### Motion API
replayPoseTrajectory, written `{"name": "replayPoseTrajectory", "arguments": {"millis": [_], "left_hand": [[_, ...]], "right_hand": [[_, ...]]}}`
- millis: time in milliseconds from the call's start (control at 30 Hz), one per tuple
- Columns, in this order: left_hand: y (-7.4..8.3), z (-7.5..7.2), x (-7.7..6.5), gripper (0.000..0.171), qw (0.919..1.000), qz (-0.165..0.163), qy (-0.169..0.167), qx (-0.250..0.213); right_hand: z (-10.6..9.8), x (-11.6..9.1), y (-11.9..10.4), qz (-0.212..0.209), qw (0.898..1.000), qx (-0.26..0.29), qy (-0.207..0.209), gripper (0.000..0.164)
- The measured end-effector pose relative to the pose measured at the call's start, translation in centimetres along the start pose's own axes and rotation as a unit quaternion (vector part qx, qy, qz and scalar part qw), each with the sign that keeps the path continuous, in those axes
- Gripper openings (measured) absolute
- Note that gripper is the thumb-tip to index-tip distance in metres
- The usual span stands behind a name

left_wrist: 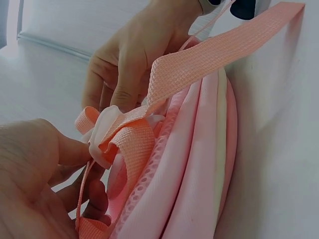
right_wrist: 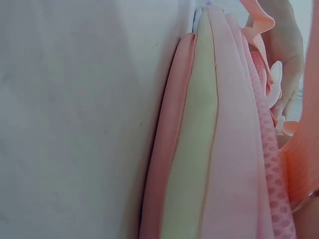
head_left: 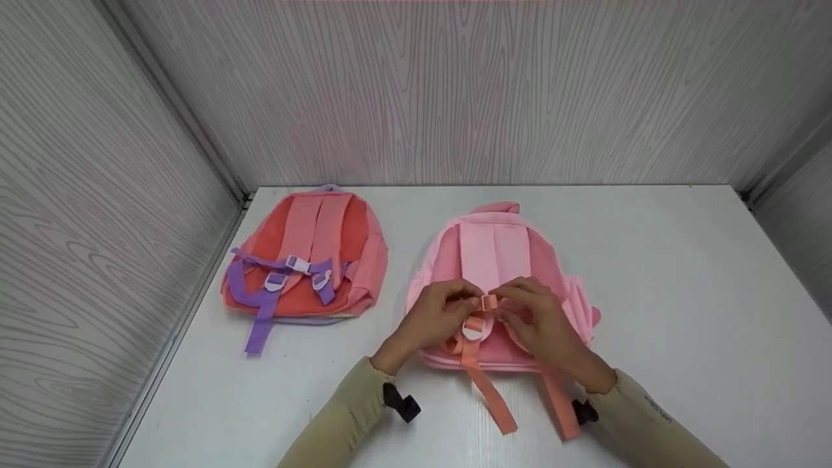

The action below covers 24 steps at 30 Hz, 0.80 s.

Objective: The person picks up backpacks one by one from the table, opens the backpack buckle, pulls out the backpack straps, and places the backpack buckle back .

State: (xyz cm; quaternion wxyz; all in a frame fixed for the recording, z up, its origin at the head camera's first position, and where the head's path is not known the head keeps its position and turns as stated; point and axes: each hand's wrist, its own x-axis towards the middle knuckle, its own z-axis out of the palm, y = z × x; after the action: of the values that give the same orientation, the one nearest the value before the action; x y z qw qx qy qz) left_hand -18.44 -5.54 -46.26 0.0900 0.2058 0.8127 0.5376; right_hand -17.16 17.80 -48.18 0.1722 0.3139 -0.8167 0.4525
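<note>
A pink backpack (head_left: 448,257) lies on the table with its padded shoulder straps (head_left: 495,250) facing up. Over its lower back, both hands meet at a small buckle (head_left: 489,303) threaded with orange webbing. My left hand (head_left: 439,317) pinches the buckle's left side between thumb and fingertips. From the other side, my right hand (head_left: 543,320) pinches the orange strap with its fingers bent. Just below is a white strap adjuster (head_left: 473,329), also in the left wrist view (left_wrist: 103,134). A loose orange strap end (head_left: 494,400) hangs toward the front; another orange strap (head_left: 560,406) hangs below the right hand.
To the left lies a coral backpack (head_left: 370,273) with purple straps (head_left: 263,322) and white buckles, its chest strap running across. Grey wood-grain panels (head_left: 455,91) enclose the white table (head_left: 682,292) at the back and sides.
</note>
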Motion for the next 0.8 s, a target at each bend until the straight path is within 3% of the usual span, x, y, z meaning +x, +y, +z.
{"name": "replayPoseTrajectory", "arguments": {"millis": [300,500,800], "left_hand": [[-0.1,-0.5,-0.1,0.017,0.9998,0.0,-0.013,0.016],[-0.1,-1.7,0.0,0.018,0.9988,0.005,-0.034,0.035],[-0.3,-1.5,0.1,0.015,0.9992,0.016,-0.02,0.03]], "right_hand": [[0.3,-0.1,0.4,-0.022,1.0,-0.012,0.012,0.037],[0.1,-0.2,0.4,-0.005,1.0,-0.011,0.003,0.038],[-0.1,-0.1,0.2,0.0,1.0,-0.008,-0.002,0.035]]}}
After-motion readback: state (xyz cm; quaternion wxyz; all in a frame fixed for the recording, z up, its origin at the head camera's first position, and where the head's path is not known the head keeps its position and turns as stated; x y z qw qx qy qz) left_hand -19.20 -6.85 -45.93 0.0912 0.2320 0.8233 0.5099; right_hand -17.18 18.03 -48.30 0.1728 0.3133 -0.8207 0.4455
